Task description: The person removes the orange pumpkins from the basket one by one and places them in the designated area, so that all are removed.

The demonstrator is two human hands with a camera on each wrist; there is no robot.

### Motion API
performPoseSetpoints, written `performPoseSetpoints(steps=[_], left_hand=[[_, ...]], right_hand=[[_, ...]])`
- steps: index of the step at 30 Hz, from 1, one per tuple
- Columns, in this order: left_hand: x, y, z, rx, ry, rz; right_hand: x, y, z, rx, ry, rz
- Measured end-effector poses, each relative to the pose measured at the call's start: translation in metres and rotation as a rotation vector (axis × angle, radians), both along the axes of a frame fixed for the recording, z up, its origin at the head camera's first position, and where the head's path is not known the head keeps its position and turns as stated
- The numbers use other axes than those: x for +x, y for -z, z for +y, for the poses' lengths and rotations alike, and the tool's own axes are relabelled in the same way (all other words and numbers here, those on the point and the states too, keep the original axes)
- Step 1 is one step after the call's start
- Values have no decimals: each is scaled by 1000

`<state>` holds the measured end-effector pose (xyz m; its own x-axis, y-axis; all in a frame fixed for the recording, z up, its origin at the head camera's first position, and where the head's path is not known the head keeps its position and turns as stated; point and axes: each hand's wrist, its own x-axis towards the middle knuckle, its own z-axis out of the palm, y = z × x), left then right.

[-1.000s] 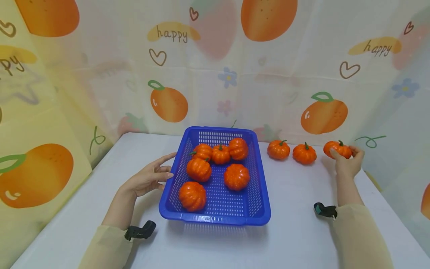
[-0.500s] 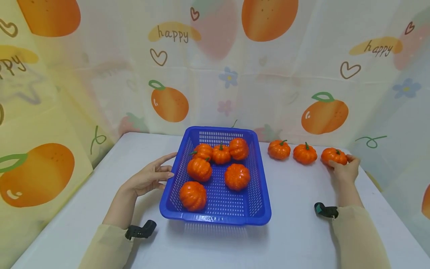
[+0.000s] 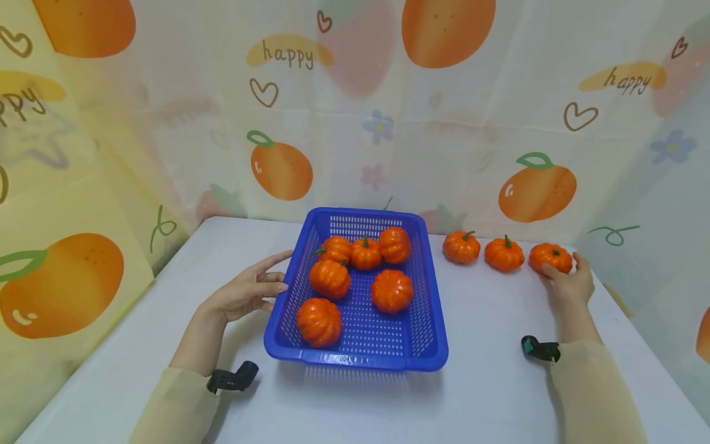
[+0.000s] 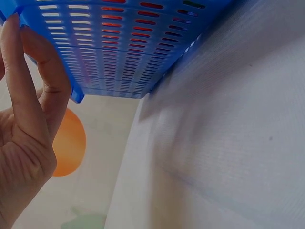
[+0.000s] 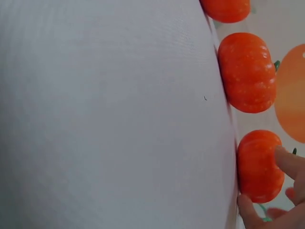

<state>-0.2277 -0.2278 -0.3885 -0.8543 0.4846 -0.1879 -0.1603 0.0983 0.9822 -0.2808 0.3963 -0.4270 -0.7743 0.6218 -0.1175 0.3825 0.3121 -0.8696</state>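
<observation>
A blue plastic basket (image 3: 355,359) stands mid-table with several small orange pumpkins (image 3: 391,291) inside. At its left side, my left hand (image 3: 244,293) touches the rim with its fingertips, the index finger stretched out; the left wrist view shows those fingers (image 4: 24,81) against the basket wall. Three more pumpkins stand in a row at the back right. My right hand (image 3: 571,280) is around the rightmost pumpkin (image 3: 550,258), which rests on the table. Its thumb (image 5: 288,162) overlaps the pumpkin's side, while a small gap shows between pumpkin and index finger.
The other two pumpkins in the row are the middle one (image 3: 503,254) and the left one (image 3: 461,247), close to the basket's right side. A patterned cloth (image 3: 444,154) hangs along the back edge of the white table (image 3: 488,394).
My right hand has lowered the rightmost pumpkin onto the table, slightly leftward, and its fingers have loosened a little. The left hand and basket have stayed put.
</observation>
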Motion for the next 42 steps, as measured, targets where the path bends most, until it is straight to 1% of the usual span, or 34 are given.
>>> performPoseSetpoints(steps=[4,7,10,12,15,18,20,24,28,30,35,39,42], left_hand=[[-1,0,0,3,3,0],[-1,0,0,7,6,2],[-1,0,-1,17,8,1],[-1,0,-1,22,10,2],[0,0,-1,27,10,0],[0,0,-1,23,9,-3],[0,0,-1,19,8,-3],[0,0,0,17,5,-3],[0,-1,0,18,5,-7],[0,-1,0,21,6,-10],[0,-1,0,31,5,-4],[1,-1,0,30,3,2],[1,0,0,24,1,4]], right_hand=[[-3,-4,-1,-1,93,52],[-7,-10,-4,6,164,124],[-9,-16,-8,8,203,204],[-10,-22,-11,-3,217,243],[-12,-31,-19,-5,222,258],[-13,-41,-31,2,201,264],[-13,-47,-40,0,169,286],[-9,-62,-61,-23,56,315],[-4,-76,-83,-58,-99,326],[-2,-81,-93,-93,-186,343],[6,-95,-119,-196,-436,386],[17,-104,-145,-187,-652,383],[22,-105,-163,-161,-817,380]])
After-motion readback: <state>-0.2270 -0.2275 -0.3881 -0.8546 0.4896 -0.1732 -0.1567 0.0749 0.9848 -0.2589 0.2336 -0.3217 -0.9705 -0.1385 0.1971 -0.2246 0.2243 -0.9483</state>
